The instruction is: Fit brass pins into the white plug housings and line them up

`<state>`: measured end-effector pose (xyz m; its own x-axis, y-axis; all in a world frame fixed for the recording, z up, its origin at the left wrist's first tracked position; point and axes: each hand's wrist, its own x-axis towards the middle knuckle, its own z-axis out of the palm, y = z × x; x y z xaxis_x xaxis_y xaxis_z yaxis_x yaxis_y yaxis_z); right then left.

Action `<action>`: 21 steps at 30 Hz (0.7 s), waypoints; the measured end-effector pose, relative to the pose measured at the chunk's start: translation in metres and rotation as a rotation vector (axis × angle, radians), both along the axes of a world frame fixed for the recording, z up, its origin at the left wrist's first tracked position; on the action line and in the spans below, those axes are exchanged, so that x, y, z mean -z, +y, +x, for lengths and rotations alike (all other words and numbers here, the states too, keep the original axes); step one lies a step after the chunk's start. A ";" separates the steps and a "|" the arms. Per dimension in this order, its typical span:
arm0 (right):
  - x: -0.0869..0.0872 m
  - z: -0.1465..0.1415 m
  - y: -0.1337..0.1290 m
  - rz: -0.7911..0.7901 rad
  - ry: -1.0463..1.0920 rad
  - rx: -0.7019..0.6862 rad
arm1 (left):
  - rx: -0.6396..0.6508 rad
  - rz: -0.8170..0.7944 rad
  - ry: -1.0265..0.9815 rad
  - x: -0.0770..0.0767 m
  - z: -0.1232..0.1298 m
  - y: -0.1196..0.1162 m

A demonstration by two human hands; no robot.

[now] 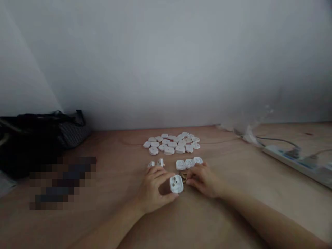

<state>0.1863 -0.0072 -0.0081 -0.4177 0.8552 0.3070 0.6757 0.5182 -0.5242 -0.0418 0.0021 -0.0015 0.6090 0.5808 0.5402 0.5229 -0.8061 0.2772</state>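
Here, we grip a white plug (176, 184) between thumb and fingers of our left hand (153, 189); our right hand (204, 180) bends its fingers beside brown bits (183, 175), pinching one or not, we cannot tell. Steady left fingers, clear of the holes, should serve best.

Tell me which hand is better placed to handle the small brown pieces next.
Right, probably: the right grip is close beside the small brown pieces, while the left grip is occupied with a white plastic piece.
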 end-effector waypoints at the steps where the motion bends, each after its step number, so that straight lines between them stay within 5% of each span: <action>1: 0.001 0.001 0.001 -0.039 0.066 -0.008 | 0.000 0.002 -0.002 0.000 0.000 0.000; 10: -0.002 0.001 0.002 -0.074 0.344 -0.089 | -0.003 0.000 -0.016 0.000 0.001 0.000; 17: 0.004 -0.007 -0.001 -0.340 0.741 -0.048 | -0.022 0.001 -0.015 0.001 0.001 0.000; 21: 0.005 -0.014 -0.006 -0.211 0.710 -0.018 | -0.034 -0.010 -0.020 0.000 0.002 0.000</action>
<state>0.1721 -0.0135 -0.0133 -0.1943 0.9208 0.3381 0.1298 0.3658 -0.9216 -0.0397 0.0017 -0.0018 0.5779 0.6067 0.5458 0.5446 -0.7848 0.2957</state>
